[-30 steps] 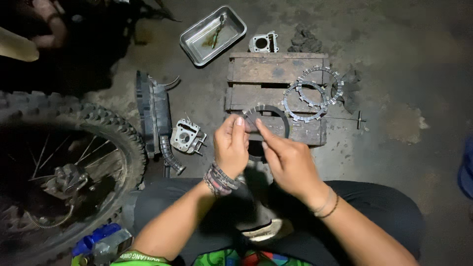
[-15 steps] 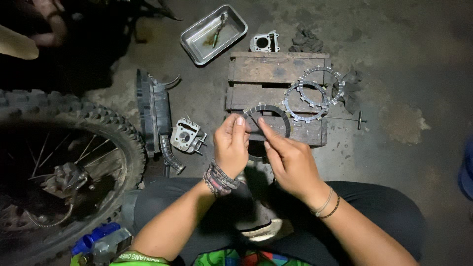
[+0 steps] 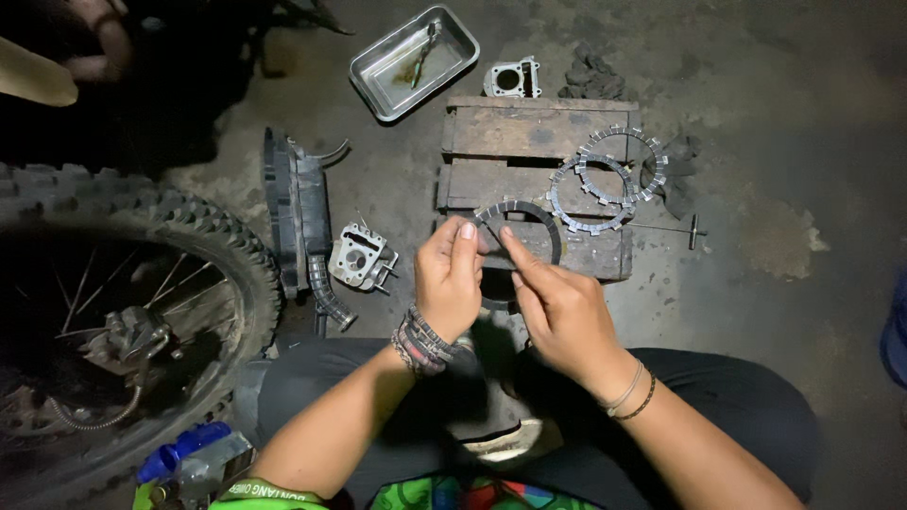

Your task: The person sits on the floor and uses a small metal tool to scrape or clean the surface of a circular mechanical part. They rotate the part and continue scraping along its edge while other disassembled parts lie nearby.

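Left hand (image 3: 448, 281) and right hand (image 3: 557, 307) both pinching a dark toothed ring (image 3: 525, 225) above a wooden block (image 3: 510, 132); two more rings (image 3: 605, 179) on it; knobby tyre (image 3: 123, 246) at left

- The ring plate (image 3: 529, 227) is a flat, dark grey metal disc with a wide round hole in its middle and small square tabs spaced around its outer edge.
- It is raised above the floor near the middle of the scene, just in front of the near plank of a low wooden block, and tilted so that its open centre faces upward.
- Its near-left arc is pinched and partly hidden; the far and right arcs show plainly, and worn wood is visible through the hole.
- The surface looks dull and a little grimy, with no shine, and the rim looks whole where it shows.
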